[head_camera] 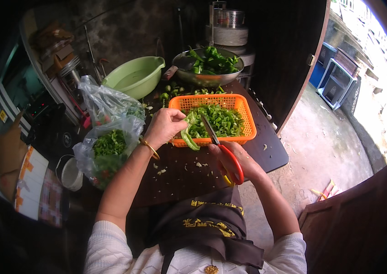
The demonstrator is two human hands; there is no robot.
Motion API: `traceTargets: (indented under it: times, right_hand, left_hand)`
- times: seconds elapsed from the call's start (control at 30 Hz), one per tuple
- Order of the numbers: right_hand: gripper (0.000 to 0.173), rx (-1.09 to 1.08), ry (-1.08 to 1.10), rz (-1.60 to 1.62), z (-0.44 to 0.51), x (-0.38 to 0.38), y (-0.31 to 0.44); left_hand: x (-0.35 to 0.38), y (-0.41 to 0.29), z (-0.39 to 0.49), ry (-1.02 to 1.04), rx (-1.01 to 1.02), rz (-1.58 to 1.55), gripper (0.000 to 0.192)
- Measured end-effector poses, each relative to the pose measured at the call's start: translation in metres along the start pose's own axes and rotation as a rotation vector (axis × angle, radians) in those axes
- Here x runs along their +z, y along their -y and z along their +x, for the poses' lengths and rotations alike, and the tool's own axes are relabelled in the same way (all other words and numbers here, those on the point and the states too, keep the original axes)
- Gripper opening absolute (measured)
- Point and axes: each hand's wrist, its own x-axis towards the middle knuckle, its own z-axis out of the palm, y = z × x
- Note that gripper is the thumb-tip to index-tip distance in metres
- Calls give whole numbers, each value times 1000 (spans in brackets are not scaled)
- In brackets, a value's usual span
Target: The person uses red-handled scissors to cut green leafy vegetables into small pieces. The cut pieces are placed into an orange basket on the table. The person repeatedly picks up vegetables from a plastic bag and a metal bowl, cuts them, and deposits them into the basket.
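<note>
My left hand point(167, 126) pinches an opened-out piece of green pepper point(189, 135) at the left side of an orange perforated plastic basket point(251, 130). The strip hangs down over the basket's near left rim. In my right hand point(236, 157) is a pair of scissors point(236, 164) with red and yellow handles. Their blades point up and away over the basket, just right of the pepper piece, and look closed or nearly so. Chopped green pepper point(221, 120) fills much of the basket.
Behind the basket, a metal pan point(210, 80) holds whole green peppers point(214, 60). A light green plastic basin point(135, 82) stands to its left. Clear plastic bags point(92, 137) with cut greens point(109, 144) lie left of my forearm. Pepper scraps point(162, 171) litter the dark table point(179, 185).
</note>
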Motion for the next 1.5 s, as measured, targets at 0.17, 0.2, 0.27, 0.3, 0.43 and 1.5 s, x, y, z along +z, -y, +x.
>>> traceTargets:
  times: [0.17, 0.2, 0.27, 0.3, 0.43, 1.5]
  right_hand:
    - [57, 9, 94, -40, -5, -4, -4]
    - [58, 12, 90, -21, -8, -3, -5]
    - [60, 35, 87, 4, -12, -2, -2]
    - [60, 40, 87, 9, -14, -2, -1]
    - [58, 73, 110, 49, -17, 2, 2]
    - [62, -35, 36, -72, -9, -11, 5]
  left_hand:
    - [-10, 3, -4, -107, 57, 122, 16]
    - [-13, 3, -6, -107, 50, 54, 15]
    - [-21, 6, -10, -112, 17, -45, 14]
    - [-26, 9, -12, -115, 0, -94, 14]
    - [-42, -2, -30, -196, -88, -256, 13]
    - [0, -2, -3, -113, -71, -406, 13]
